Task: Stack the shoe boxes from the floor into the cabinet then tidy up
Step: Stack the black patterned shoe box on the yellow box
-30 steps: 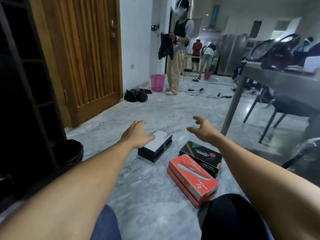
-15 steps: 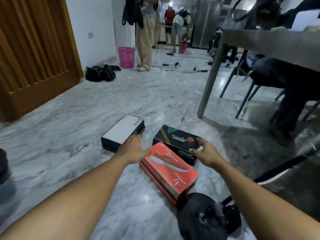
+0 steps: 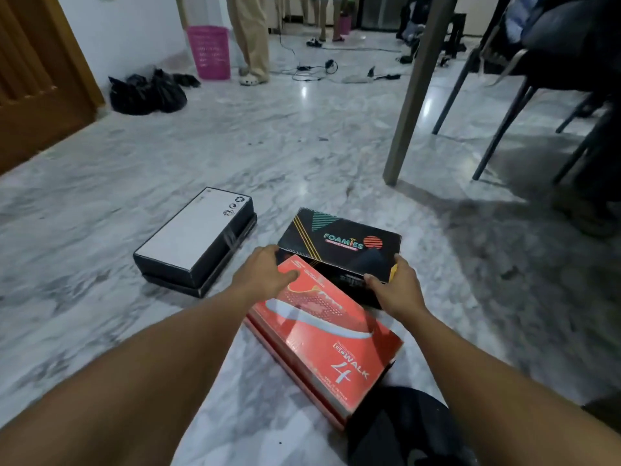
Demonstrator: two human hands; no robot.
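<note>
L hand [image 3: 262, 274] & R hand [image 3: 395, 287] grip the black box [image 3: 339, 237] at its near corners, fingers curled round the edges. Box is on the floor [image 3: 302, 146], near edge prob. touching the red box [image 3: 322, 341]. White-top box [image 3: 195, 237] lies to the left, apart.

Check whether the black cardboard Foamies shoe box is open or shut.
Shut. The black cardboard Foamies shoe box has its lid seated, no gap showing; left hand and right hand grip its near corners.

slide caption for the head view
Left hand and right hand grip the black Foamies box beside a red box and a white-topped box
</note>
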